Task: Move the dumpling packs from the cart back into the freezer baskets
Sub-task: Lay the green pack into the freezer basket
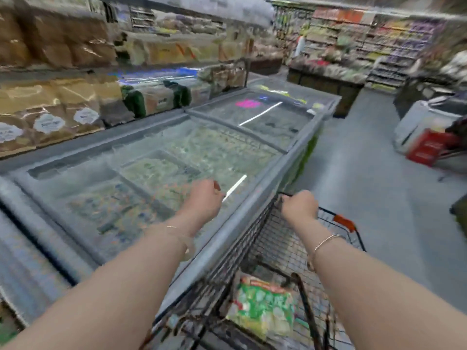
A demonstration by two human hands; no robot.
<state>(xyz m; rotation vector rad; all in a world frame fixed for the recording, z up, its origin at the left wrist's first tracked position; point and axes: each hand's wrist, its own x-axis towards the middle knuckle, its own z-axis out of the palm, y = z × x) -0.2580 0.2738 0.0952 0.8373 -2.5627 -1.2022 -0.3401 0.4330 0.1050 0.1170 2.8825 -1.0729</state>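
A green and white dumpling pack (262, 309) lies in the black wire cart (252, 251) at the bottom centre. The cart stands against the right side of a long chest freezer (255, 213) with sliding glass lids. Blurred frozen packs (156, 173) show through the glass in the baskets. My right hand (299, 204) is closed around the cart's far rim. My left hand (204, 198) hovers over the freezer's glass lid with the fingers curled in and nothing visible in it. The whole frame is motion-blurred.
Shelves of bagged bread (50, 114) run along the freezer's far side. The grey aisle floor (366, 185) lies to the right, with a red basket (427, 147) and a white counter (424, 120) beyond. Produce stands (328, 74) are at the back.
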